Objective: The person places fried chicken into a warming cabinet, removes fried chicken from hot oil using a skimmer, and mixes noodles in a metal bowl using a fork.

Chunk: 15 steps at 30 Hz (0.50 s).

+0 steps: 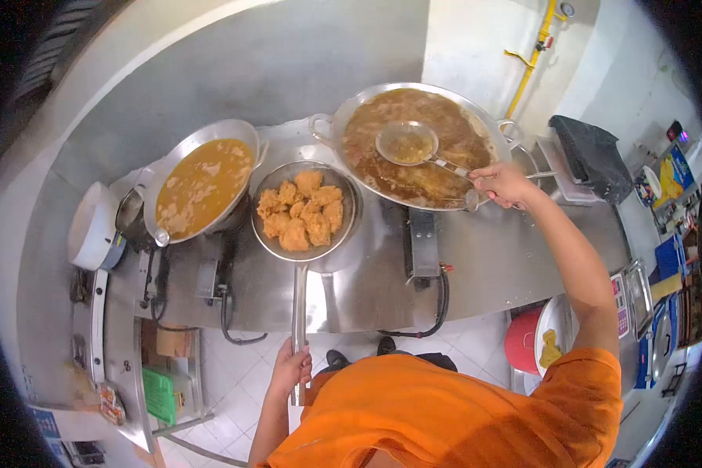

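Note:
My left hand [291,366] is closed round the long metal handle of a large skimmer [302,273]. Several pieces of golden fried chicken [302,210] lie in its round basket, level above the steel counter. My right hand [503,185] grips the handle of a smaller strainer [407,143]. Its mesh bowl hangs over a wide wok [327,129] of dark, bubbling oil [382,183]; I cannot tell whether it touches the oil. Small bits show in the mesh bowl.
Left of the skimmer sits another wok [161,175] of cloudy yellow-brown liquid. A white pot [90,222] stands at the far left. Gas hoses [442,304] hang off the steel counter [491,257]. A red container [525,341] is at the lower right, and a yellow gas pipe [529,70] runs up the wall.

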Motion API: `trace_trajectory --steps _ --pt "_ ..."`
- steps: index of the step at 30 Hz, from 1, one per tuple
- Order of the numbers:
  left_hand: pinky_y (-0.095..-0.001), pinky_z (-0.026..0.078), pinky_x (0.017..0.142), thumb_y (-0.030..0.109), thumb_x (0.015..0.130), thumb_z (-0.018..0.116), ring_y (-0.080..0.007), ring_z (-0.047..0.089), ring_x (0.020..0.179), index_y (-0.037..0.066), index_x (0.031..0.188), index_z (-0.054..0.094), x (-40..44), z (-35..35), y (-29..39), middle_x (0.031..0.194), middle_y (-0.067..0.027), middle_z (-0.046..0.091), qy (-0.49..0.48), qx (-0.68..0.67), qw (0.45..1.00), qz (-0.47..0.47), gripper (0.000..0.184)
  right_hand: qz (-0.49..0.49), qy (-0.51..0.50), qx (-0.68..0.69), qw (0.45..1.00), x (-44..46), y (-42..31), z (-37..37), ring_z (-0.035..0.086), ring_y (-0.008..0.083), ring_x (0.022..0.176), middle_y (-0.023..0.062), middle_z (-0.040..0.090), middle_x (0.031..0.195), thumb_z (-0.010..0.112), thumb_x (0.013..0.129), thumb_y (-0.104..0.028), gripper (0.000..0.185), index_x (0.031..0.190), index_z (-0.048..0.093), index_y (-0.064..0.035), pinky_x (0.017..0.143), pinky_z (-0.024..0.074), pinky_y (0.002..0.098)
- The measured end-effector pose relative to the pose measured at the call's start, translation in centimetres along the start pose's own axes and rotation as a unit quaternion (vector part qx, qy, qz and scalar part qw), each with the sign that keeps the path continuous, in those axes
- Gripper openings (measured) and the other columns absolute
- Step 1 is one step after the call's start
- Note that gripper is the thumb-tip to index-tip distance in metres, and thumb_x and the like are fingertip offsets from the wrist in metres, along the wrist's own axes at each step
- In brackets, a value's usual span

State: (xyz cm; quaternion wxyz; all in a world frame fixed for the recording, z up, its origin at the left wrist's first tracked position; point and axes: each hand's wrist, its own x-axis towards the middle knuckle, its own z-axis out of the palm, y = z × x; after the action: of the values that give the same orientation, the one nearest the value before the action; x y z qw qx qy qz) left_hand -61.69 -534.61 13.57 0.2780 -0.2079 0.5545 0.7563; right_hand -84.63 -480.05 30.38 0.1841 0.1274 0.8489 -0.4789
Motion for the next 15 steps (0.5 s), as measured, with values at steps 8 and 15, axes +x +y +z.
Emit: trace_trajectory --steps 8,15 --pt "-0.0243 0.032 0.039 0.016 0.101 0.058 -0.0075 0.036 0.048 0.01 0.114 0.047 -5.5 -2.6 -0.3 0.07 -0.0002 0.043 -0.012 0.012 1.0 -0.008 0.018 -0.14 0.051 -0.089 0.985 -1.8 -4.7 6.3 0.047 0.0108 0.045 0.0028 0.052 0.059 0.06 0.098 -0.014 0.047 0.143 0.055 -0.005 0.044 0.039 0.0299" --pt "-0.024 0.031 0.039 0.015 0.1 0.058 -0.0065 0.034 0.045 0.01 0.117 0.047 -7.5 -5.3 -0.9 0.069 0.0007 0.043 -0.02 0.002 1.0 -0.022 0.02 -0.315 0.179 -0.373 0.854 -0.1 -6.5 18.9 0.07 0.0399 0.083 0.029 0.067 0.098 0.049 0.091 -0.001 0.048 0.138 0.056 -0.0026 0.072 0.056 0.048"
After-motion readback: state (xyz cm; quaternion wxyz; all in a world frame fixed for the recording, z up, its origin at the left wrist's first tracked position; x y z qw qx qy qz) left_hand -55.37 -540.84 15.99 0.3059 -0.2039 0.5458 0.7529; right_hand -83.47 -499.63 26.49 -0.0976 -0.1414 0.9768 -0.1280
